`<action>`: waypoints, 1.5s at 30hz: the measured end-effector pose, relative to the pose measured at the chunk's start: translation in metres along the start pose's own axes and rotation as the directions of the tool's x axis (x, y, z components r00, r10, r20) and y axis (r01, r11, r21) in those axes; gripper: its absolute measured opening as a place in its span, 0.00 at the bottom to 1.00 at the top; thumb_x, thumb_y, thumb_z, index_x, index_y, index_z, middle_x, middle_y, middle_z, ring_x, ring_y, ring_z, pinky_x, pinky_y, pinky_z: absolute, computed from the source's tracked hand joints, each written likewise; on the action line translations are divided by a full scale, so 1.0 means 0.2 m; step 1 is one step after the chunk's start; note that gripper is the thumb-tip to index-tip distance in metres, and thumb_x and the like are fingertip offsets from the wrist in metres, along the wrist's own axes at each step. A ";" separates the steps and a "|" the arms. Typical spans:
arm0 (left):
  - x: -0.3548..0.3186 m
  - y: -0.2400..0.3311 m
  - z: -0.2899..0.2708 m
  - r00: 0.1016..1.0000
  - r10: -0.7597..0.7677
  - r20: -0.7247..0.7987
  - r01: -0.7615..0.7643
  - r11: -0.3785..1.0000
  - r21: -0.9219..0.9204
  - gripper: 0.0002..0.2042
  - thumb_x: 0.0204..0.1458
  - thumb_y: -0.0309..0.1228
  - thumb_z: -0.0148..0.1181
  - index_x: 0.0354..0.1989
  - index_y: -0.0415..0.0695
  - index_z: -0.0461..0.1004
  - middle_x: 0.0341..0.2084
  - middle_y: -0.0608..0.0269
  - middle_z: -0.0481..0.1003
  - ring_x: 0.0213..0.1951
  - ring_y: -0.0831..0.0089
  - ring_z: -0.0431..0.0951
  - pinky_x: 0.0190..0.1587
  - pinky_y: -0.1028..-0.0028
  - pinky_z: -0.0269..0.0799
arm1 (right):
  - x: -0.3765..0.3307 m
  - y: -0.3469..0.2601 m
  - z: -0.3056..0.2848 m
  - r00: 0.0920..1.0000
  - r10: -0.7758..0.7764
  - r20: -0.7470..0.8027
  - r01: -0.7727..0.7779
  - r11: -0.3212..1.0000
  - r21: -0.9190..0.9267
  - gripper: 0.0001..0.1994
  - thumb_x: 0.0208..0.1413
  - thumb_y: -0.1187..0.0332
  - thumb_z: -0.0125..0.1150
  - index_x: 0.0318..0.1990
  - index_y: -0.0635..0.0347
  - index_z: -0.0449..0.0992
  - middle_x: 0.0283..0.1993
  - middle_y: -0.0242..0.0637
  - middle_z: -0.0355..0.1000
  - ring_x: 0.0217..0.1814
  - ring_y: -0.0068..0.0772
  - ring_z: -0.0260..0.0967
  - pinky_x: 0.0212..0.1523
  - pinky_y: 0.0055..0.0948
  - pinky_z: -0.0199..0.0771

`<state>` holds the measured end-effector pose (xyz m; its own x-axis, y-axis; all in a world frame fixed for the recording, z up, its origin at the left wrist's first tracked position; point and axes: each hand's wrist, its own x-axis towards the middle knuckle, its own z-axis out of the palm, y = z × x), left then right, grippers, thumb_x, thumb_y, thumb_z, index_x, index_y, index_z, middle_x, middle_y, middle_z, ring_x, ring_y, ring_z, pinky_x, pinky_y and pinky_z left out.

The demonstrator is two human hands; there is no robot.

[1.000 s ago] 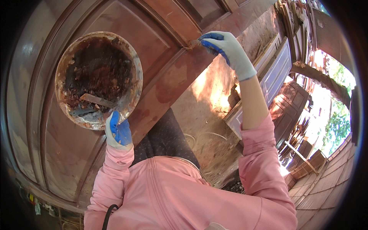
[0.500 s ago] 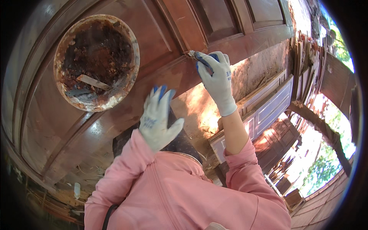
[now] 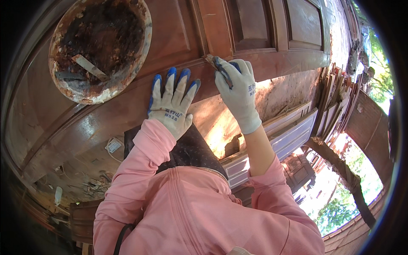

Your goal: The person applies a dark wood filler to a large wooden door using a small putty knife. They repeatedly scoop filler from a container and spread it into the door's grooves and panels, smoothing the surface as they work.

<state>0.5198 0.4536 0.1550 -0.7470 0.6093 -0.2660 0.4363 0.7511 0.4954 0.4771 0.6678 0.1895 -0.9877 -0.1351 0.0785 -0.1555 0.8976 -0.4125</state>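
A brown panelled wooden door (image 3: 170,25) lies across the far side in front of me. My left hand (image 3: 170,102), in a white glove with blue fingertips, rests palm down on its near rail, fingers spread and holding nothing. My right hand (image 3: 238,87), gloved alike, has its fingers closed round a small flat piece with a brownish tip (image 3: 210,60). That tip meets the door near a panel's corner; the rest is hidden in the glove, so its kind is unclear. To the left, on the door, sits a round crusted basin (image 3: 146,46) with dark brown residue inside.
Inside the basin lie a flat pale strip (image 3: 89,67) and a dark grey flat piece (image 3: 70,75). White panelled boards (image 3: 293,131) lean at the right, near stacked timber (image 3: 329,97) and a rough post (image 3: 344,170). Debris (image 3: 97,182) litters the ground at lower left.
My left hand has moved up onto the door's rail and spread its fingers. My right hand stays near the same panel corner. The basin appears higher and further left as the view shifts.
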 end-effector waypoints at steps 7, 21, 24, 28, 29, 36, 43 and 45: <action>0.01 0.00 0.01 0.999 -0.001 -0.032 0.000 1.000 -0.023 0.49 0.51 0.48 0.68 0.81 0.55 0.49 0.80 0.51 0.46 0.80 0.41 0.43 0.78 0.36 0.33 | 0.00 0.00 0.00 0.999 0.024 -0.032 -0.023 0.999 0.049 0.16 0.54 0.75 0.66 0.51 0.57 0.84 0.38 0.37 0.73 0.45 0.44 0.68 0.48 0.42 0.73; 0.01 0.00 0.01 0.998 -0.006 -0.064 0.005 1.000 -0.015 0.46 0.51 0.47 0.67 0.79 0.53 0.54 0.80 0.52 0.48 0.80 0.45 0.43 0.79 0.39 0.33 | -0.04 0.00 0.00 0.980 0.192 -0.056 -0.176 0.961 0.216 0.11 0.58 0.74 0.66 0.48 0.62 0.85 0.37 0.37 0.77 0.40 0.37 0.71 0.43 0.35 0.73; 0.01 0.00 0.01 0.997 -0.010 -0.077 0.009 1.000 -0.019 0.45 0.51 0.46 0.68 0.79 0.53 0.56 0.80 0.52 0.49 0.80 0.45 0.45 0.79 0.39 0.35 | 0.00 -0.03 -0.03 0.915 0.395 0.086 -0.391 0.810 0.437 0.08 0.60 0.71 0.67 0.44 0.65 0.85 0.34 0.34 0.78 0.35 0.27 0.73 0.36 0.29 0.73; 0.01 0.00 0.00 0.996 -0.005 -0.091 0.005 1.000 -0.005 0.46 0.50 0.47 0.69 0.79 0.53 0.56 0.80 0.52 0.49 0.79 0.45 0.47 0.78 0.39 0.36 | 0.19 0.09 -0.13 0.780 0.454 0.432 -0.626 0.589 0.511 0.08 0.61 0.70 0.68 0.41 0.67 0.84 0.33 0.31 0.77 0.32 0.19 0.73 0.34 0.23 0.75; 0.01 0.00 0.00 0.996 -0.004 -0.093 0.003 1.000 -0.004 0.46 0.50 0.47 0.69 0.79 0.53 0.56 0.80 0.52 0.50 0.79 0.45 0.47 0.78 0.39 0.37 | 0.24 0.13 -0.14 0.748 0.426 0.509 -0.658 0.572 0.489 0.08 0.62 0.70 0.68 0.41 0.67 0.83 0.33 0.31 0.77 0.33 0.18 0.73 0.36 0.22 0.77; 0.01 0.00 0.02 0.996 -0.005 -0.089 0.004 1.000 -0.015 0.47 0.50 0.47 0.70 0.79 0.55 0.54 0.79 0.52 0.50 0.79 0.45 0.46 0.78 0.38 0.38 | 0.50 0.29 -0.13 0.648 0.242 0.723 -0.651 0.668 0.360 0.13 0.60 0.60 0.69 0.38 0.62 0.84 0.30 0.28 0.73 0.31 0.22 0.73 0.30 0.27 0.78; 0.00 -0.01 0.04 0.995 -0.007 -0.100 0.004 0.999 -0.038 0.48 0.49 0.46 0.70 0.80 0.56 0.54 0.80 0.53 0.50 0.80 0.46 0.46 0.78 0.39 0.39 | 0.53 0.34 -0.11 0.548 0.298 0.782 -0.712 0.656 0.249 0.12 0.58 0.59 0.69 0.37 0.60 0.85 0.26 0.26 0.68 0.26 0.23 0.68 0.27 0.30 0.79; 0.00 -0.01 0.04 0.995 -0.007 -0.102 0.002 0.999 -0.043 0.48 0.49 0.46 0.70 0.80 0.56 0.54 0.80 0.53 0.50 0.80 0.46 0.46 0.78 0.39 0.39 | 0.50 0.35 -0.12 0.563 0.261 0.784 -0.708 0.642 0.294 0.12 0.59 0.60 0.68 0.37 0.60 0.85 0.26 0.27 0.68 0.26 0.23 0.68 0.27 0.29 0.78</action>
<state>0.5225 0.4552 0.1479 -0.7971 0.5753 -0.1836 0.4127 0.7410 0.5298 0.3677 0.7265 0.1898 -0.6078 -0.1706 -0.7756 0.5954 0.5484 -0.5872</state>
